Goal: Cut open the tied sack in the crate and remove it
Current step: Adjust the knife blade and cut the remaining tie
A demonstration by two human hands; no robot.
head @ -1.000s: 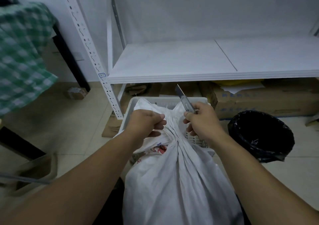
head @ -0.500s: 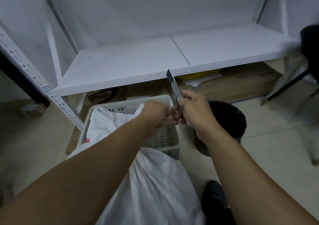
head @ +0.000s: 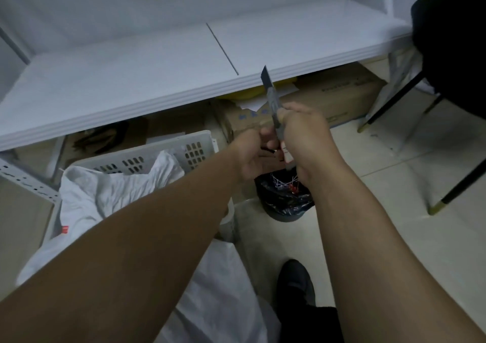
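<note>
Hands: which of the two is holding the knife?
The right hand holds the utility knife, blade pointing up toward the white shelf. The left hand only closes beside it, above the black-lined bin, with no tool in its grip.

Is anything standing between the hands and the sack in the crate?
Nothing visible blocks it. Both hands, left and right with the knife, are over the bin, right of the sack. The crate is open-topped.
</note>
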